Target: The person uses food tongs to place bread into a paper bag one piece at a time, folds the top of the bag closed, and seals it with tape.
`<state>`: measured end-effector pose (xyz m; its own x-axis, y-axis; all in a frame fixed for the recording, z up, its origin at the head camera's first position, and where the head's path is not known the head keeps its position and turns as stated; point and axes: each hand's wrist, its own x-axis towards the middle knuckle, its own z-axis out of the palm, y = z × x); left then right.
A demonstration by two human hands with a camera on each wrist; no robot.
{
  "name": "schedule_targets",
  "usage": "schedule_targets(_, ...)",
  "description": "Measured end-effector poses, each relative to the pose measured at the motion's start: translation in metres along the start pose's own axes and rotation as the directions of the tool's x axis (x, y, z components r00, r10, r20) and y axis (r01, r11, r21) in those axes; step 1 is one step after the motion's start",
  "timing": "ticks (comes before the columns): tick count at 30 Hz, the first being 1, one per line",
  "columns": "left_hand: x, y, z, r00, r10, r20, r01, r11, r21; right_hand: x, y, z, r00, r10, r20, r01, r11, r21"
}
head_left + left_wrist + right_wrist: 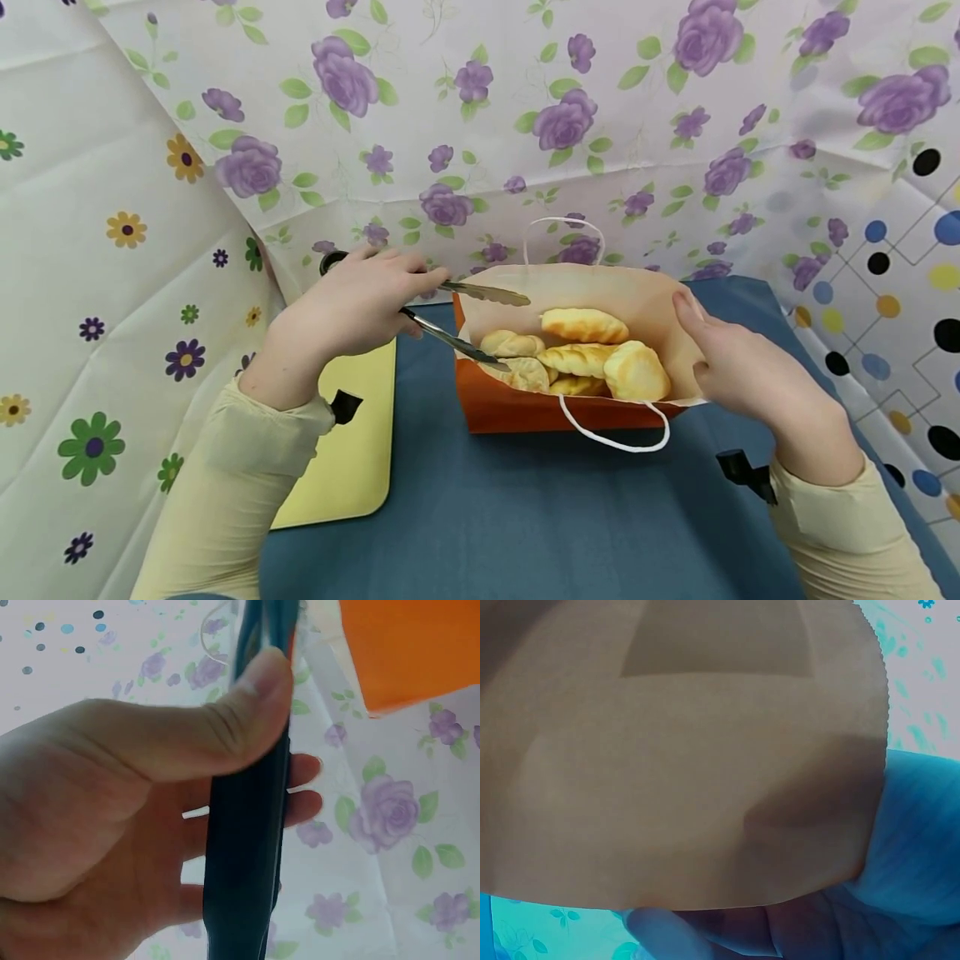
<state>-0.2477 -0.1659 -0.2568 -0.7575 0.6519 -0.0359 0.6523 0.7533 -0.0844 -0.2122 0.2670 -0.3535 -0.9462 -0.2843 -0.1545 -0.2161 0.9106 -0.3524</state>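
Observation:
My left hand [360,296] holds a pair of tongs [468,340] with dark handles. In the left wrist view the thumb lies on the black handle [247,847] and fingers show behind it. The tongs' metal arms stand apart over the left side of an orange paper bag [525,412], with nothing gripped between their tips. Several bread rolls and buns lie inside, among them a long golden roll [585,325] and a round pale bun [637,371]. At the bag's right side my right hand [765,379] holds the paper wall [667,787], fingers partly hidden behind it.
A yellow tray [367,450] lies to the left, partly under the left forearm. White cord handles [615,446] rise at the back and hang at the front of the bag. Blue cloth [525,517] covers the table, with flowered sheets [420,108] behind.

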Motion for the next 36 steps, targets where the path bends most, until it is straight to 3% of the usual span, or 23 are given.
schedule_targets(15,-0.017,-0.024,0.025,0.989,0.107,-0.102,-0.127,0.967,-0.22,-0.002,0.002,0.0,1.0,0.009,-0.006,-0.009,1.0,0.0)
schedule_targets(21,-0.038,-0.042,0.044,0.987,0.054,-0.153,-0.102,0.939,-0.327,-0.002,0.002,0.001,1.0,0.006,-0.01,-0.006,1.0,0.013)
schedule_targets(26,-0.068,-0.061,0.071,0.981,-0.071,-0.18,-0.016,0.897,-0.441,-0.003,0.002,0.002,1.0,0.001,-0.005,0.0,1.0,0.014)
schedule_targets(31,-0.091,-0.077,0.102,0.963,-0.236,-0.129,0.151,0.873,-0.465,-0.003,0.002,0.002,1.0,0.003,-0.007,-0.003,1.0,0.007)
schedule_targets(34,-0.099,-0.089,0.12,0.938,-0.337,-0.076,0.263,0.84,-0.474,-0.002,0.003,0.002,1.0,0.001,-0.01,-0.001,1.0,0.003)
schedule_targets(36,-0.102,-0.097,0.132,0.908,-0.418,-0.043,0.349,0.807,-0.476,-0.002,0.003,0.002,1.0,0.0,-0.011,0.0,1.0,-0.001)
